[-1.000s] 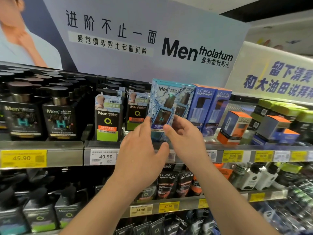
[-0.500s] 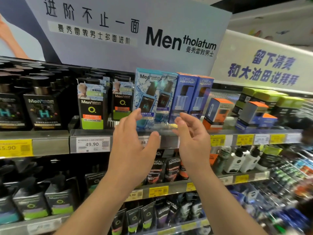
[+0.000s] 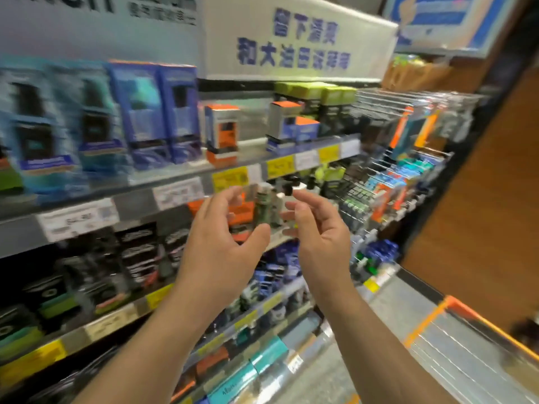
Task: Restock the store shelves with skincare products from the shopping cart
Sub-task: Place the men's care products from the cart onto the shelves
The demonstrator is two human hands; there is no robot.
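Everything I'm seeing is smeared by motion. The boxes [image 3: 137, 112] on the top shelf [image 3: 175, 176] are streaked, and I can't read a word on them. The price tags [image 3: 178, 192] along that edge are illegible. My left hand [image 3: 221, 246] covers part of the row behind it, and the small bottles [image 3: 264, 208] between my hands are too blurred to identify. The cart [image 3: 466, 330] is cut off at the right and bottom edges.

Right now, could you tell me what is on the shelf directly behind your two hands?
Between the left hand and right hand, a dark green bottle and a pale bottle stand on the shelf. The hands cover whatever stands beside them; blur hides the labels.
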